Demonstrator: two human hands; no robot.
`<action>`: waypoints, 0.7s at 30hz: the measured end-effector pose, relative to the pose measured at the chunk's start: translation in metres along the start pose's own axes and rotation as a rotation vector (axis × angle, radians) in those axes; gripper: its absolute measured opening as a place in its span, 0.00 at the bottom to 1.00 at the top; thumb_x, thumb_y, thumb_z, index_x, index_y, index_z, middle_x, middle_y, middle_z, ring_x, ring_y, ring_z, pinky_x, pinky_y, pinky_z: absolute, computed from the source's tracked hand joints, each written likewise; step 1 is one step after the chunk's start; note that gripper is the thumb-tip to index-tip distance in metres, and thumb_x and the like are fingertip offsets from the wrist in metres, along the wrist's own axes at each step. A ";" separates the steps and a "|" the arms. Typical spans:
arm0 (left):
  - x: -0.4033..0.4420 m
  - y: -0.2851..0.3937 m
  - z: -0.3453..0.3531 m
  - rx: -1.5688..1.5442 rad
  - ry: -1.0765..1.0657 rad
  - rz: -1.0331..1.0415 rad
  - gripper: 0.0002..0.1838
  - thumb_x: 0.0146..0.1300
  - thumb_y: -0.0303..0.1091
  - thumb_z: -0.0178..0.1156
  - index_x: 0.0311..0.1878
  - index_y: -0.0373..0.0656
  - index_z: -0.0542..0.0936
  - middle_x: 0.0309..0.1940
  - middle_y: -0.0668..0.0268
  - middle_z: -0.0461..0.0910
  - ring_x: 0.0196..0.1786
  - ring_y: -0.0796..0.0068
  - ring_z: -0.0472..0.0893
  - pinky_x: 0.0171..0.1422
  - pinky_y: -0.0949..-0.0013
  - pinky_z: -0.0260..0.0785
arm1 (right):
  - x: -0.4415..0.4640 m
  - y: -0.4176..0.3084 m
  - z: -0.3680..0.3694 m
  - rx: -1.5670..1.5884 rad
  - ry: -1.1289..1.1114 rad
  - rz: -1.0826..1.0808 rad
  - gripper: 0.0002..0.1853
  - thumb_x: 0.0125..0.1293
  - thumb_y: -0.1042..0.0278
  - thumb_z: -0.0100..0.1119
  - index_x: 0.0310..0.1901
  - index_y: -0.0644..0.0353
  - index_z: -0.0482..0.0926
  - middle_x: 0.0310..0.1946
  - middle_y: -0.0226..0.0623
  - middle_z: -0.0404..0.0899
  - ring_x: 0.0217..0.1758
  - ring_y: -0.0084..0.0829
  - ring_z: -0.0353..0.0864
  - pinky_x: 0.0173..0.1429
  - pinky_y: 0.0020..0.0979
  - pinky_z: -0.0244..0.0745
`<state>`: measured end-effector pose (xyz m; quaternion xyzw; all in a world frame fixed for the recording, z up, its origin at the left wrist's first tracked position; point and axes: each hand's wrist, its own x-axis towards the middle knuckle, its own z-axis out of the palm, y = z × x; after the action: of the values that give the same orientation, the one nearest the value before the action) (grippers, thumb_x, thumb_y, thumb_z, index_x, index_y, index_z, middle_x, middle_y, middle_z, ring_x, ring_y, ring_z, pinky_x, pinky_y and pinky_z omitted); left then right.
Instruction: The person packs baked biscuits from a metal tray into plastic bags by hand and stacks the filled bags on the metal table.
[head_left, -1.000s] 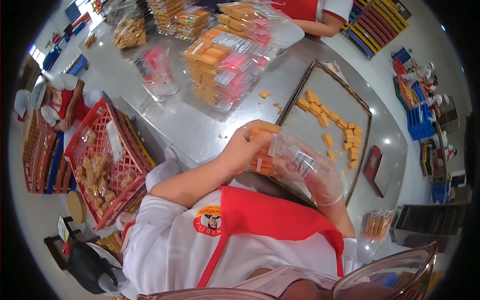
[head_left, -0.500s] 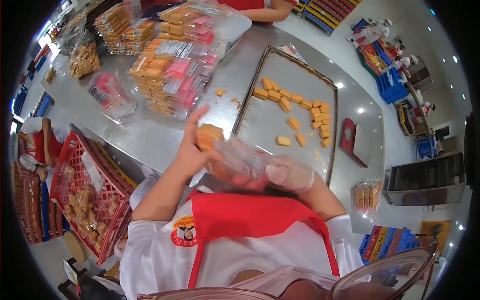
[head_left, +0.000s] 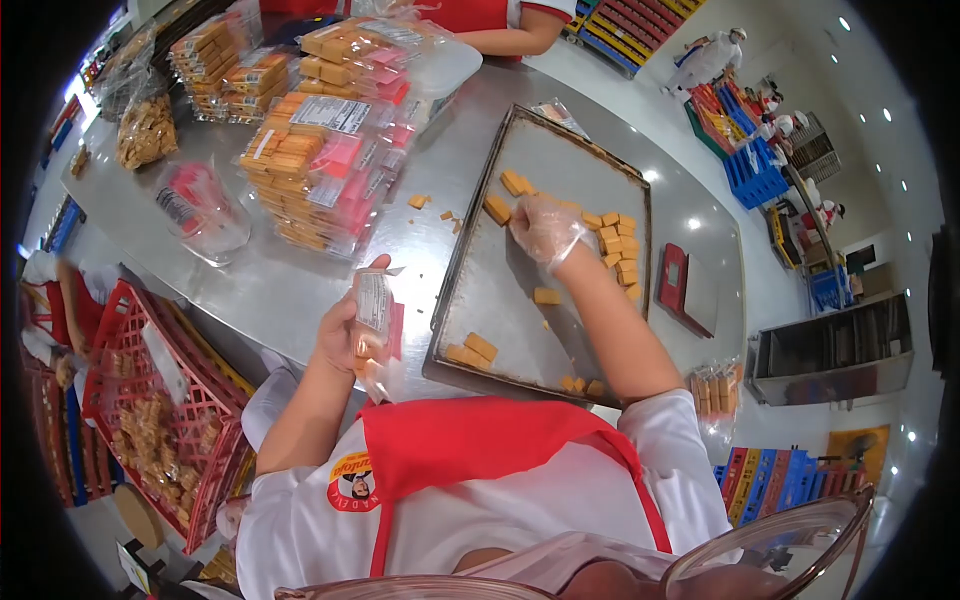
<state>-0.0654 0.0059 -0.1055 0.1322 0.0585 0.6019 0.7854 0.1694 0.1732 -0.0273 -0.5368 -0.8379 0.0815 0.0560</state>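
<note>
My left hand [head_left: 340, 335] is closed around a clear plastic bag [head_left: 373, 302] with a printed label and a pink patch; a few biscuits show in its lower end. It is held upright over the table's near edge, left of the tray. My right hand [head_left: 550, 230], in a clear glove, reaches into the metal tray [head_left: 437, 320]. Its fingers are bent together on the row of rectangular golden biscuits [head_left: 497, 209], and the fingertips are partly hidden. More biscuits [head_left: 622, 245] line the tray's right side. Two others [head_left: 473, 352] lie at the near left corner.
Packed biscuit bags [head_left: 300, 165] are stacked left of the tray, near a bundle of empty bags [head_left: 203, 213]. A red scale [head_left: 675, 278] and a filled packet [head_left: 716, 390] lie to the right. A red crate [head_left: 215, 425] stands at lower left. Another person's arm [head_left: 505, 38] rests across the table.
My hands have separated. My right hand has left the bag and gone out over the tray to the biscuits. My left hand has brought the bag down and left, turning it upright.
</note>
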 end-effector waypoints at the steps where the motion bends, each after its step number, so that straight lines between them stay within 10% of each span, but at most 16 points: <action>1: 0.001 -0.001 -0.003 -0.019 -0.005 -0.003 0.40 0.50 0.37 0.58 0.66 0.48 0.50 0.32 0.64 0.68 0.29 0.75 0.68 0.27 0.76 0.64 | -0.008 -0.002 0.003 0.007 -0.012 0.001 0.05 0.55 0.67 0.51 0.30 0.59 0.72 0.29 0.44 0.77 0.34 0.44 0.76 0.37 0.37 0.71; 21: 0.004 -0.004 -0.007 -0.159 -0.019 -0.008 0.37 0.58 0.35 0.56 0.66 0.49 0.47 0.40 0.60 0.68 0.37 0.73 0.74 0.39 0.73 0.75 | -0.013 0.049 -0.028 0.183 -0.145 0.017 0.10 0.55 0.67 0.55 0.37 0.57 0.68 0.33 0.40 0.76 0.37 0.41 0.75 0.42 0.33 0.68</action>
<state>-0.0619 0.0094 -0.1127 0.0749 0.0037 0.6003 0.7963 0.2238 0.1839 -0.0096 -0.5294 -0.8241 0.1966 0.0433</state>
